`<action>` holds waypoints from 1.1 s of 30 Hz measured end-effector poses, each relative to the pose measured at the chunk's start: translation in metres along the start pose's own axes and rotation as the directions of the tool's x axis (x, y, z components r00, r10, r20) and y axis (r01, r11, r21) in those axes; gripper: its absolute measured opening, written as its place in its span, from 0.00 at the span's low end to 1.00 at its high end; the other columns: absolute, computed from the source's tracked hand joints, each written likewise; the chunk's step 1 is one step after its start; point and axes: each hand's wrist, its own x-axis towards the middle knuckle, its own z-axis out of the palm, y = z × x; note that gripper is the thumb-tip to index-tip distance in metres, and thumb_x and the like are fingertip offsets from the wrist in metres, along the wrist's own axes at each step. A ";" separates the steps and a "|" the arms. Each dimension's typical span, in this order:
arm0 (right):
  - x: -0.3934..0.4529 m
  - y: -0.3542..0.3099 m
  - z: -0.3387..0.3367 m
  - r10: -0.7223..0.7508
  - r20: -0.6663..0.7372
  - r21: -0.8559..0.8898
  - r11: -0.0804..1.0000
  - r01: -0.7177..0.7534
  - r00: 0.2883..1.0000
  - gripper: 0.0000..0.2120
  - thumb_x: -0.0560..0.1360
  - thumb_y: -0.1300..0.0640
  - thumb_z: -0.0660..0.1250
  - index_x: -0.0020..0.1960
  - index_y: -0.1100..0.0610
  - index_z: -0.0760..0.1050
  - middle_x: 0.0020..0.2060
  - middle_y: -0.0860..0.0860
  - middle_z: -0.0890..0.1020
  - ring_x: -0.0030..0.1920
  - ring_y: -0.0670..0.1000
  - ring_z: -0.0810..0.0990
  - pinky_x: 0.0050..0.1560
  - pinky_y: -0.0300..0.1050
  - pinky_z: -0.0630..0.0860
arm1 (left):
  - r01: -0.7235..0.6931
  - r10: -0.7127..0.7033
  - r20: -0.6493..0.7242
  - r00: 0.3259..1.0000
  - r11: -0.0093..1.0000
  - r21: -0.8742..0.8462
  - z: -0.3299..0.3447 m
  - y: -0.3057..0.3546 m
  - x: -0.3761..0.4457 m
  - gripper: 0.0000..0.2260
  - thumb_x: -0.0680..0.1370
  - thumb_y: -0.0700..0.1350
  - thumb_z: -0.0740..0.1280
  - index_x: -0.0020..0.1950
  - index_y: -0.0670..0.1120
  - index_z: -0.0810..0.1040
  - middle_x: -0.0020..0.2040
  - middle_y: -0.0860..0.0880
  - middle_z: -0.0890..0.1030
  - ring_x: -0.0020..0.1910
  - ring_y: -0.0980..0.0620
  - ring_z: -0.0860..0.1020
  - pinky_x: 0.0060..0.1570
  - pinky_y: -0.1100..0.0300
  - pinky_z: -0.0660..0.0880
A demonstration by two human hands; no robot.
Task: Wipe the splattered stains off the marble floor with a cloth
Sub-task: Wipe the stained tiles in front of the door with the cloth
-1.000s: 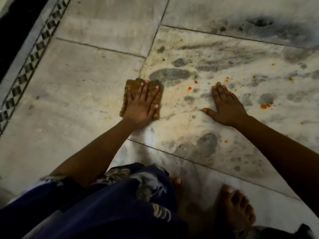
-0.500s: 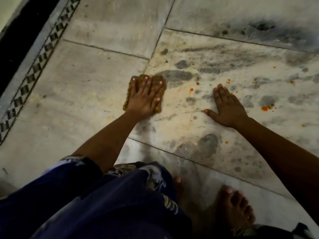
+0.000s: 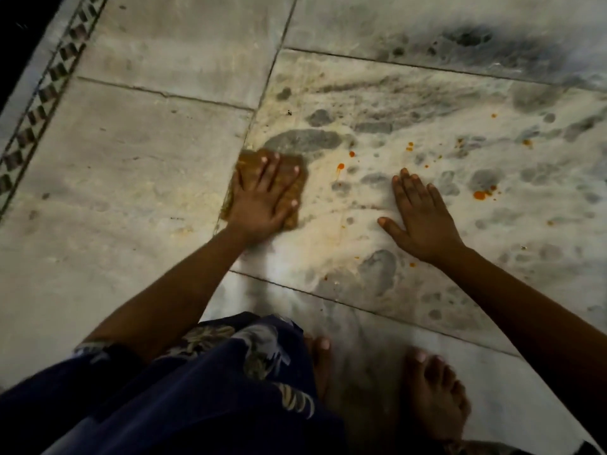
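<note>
The brown cloth (image 3: 289,192) is pressed flat under the left hand (image 3: 262,205), fingers straight; the right hand (image 3: 423,221), flat too, is braced beside orange splatters (image 3: 481,194), probably for balance.

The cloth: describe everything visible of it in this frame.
The cloth is small, yellow-brown, folded into a rough pad, its weave blurred. It lies flat on the marble floor beside a tile joint. The left hand presses on it with straight, spread fingers, hiding its middle. Orange spots lie just right of it, untouched.
</note>
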 end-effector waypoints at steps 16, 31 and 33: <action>-0.075 0.035 0.029 0.228 -0.212 0.091 0.973 -0.213 0.950 0.32 0.78 0.42 0.48 0.76 0.60 0.54 0.75 0.56 0.56 0.75 0.52 0.52 0.74 0.50 0.48 | -0.286 0.286 -0.021 0.958 0.958 0.012 0.004 0.035 0.011 0.26 0.78 0.61 0.46 0.75 0.55 0.54 0.76 0.45 0.60 0.74 0.47 0.56 0.68 0.39 0.51; -0.079 0.040 0.036 0.193 -0.191 0.073 0.981 -0.182 0.962 0.32 0.78 0.42 0.49 0.76 0.58 0.56 0.75 0.56 0.57 0.75 0.53 0.54 0.74 0.50 0.49 | -0.296 0.296 0.020 0.955 0.955 -0.006 0.001 0.040 0.031 0.27 0.78 0.63 0.46 0.75 0.58 0.52 0.77 0.48 0.56 0.75 0.48 0.54 0.70 0.37 0.50; -0.078 0.040 0.036 0.188 -0.195 0.073 0.981 -0.177 0.963 0.32 0.77 0.42 0.50 0.76 0.59 0.56 0.75 0.56 0.57 0.75 0.53 0.54 0.74 0.50 0.49 | -0.136 0.136 0.022 0.990 0.990 -0.028 -0.005 0.024 0.057 0.28 0.76 0.63 0.46 0.76 0.57 0.51 0.77 0.47 0.55 0.76 0.46 0.53 0.69 0.36 0.50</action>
